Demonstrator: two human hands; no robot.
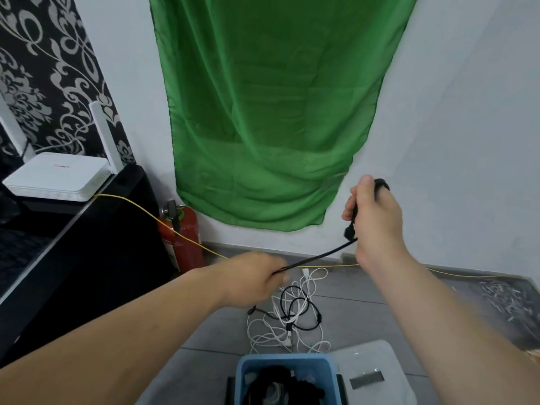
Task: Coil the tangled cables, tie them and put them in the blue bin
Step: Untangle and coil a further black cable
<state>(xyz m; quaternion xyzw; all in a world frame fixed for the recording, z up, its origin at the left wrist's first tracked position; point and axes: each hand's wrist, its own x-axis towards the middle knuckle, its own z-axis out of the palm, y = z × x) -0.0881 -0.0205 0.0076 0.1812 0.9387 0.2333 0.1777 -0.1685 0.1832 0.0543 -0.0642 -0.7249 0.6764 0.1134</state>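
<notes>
Blue bin part-filled. Coiling step: right hand grips the black cable end, left hand pinches it, taut between fingers. Tangle lies below left fingers. Next, probably: wind loops.

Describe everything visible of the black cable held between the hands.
The black cable is thin, with a rubbery-looking jacket. The right hand grips it raised, a bend poking above the fist, a thicker lump just below. It runs taut down to the left hand, which pinches it, then seems to drop into the tangled cables on the floor.
</notes>
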